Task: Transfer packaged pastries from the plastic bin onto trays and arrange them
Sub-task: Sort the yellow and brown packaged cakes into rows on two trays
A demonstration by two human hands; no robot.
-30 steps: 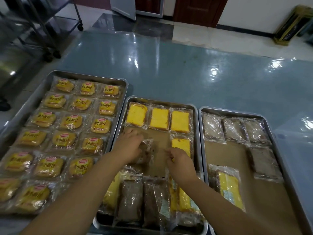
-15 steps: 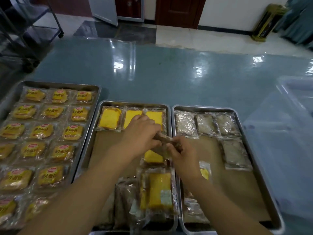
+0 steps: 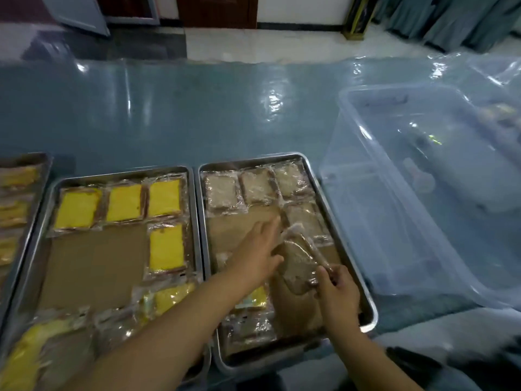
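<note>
On the right-hand metal tray (image 3: 253, 160), my two hands meet over one brown packaged pastry (image 3: 298, 263).

1. Right hand (image 3: 337, 294): fingers curled, pinching the near right edge of the wrapper. The packet is tilted, with its far end raised toward the tray's back rows.
2. Left hand (image 3: 253, 246): released, fingers straight and pointing to the far right. The thumb touches the packet's left edge; the forearm crosses the near half of the tray.
3. Held packet position: above the paper-lined floor of the tray, just in front of the single brown packet (image 3: 303, 221) that starts the second row.
4. Back row: three brown packets (image 3: 258, 187) lie flat, side by side, along the far rim.
5. Near end of the same tray: a yellow packet (image 3: 255, 297) shows beside my left forearm, and another brownish packet (image 3: 248, 331) lies closer to me.

The middle tray (image 3: 124, 173) touches this tray's left side. It holds three yellow cake packets (image 3: 125, 201) in its far row, a fourth (image 3: 166, 246) below the rightmost one, and a loose heap of packets (image 3: 166, 300) at the near end. A third tray (image 3: 28, 157) is cut off at the left edge. The clear plastic bin (image 3: 380, 210) stands just right of the trays on the glossy blue tabletop (image 3: 169, 114); its contents are too blurred to identify.
</note>
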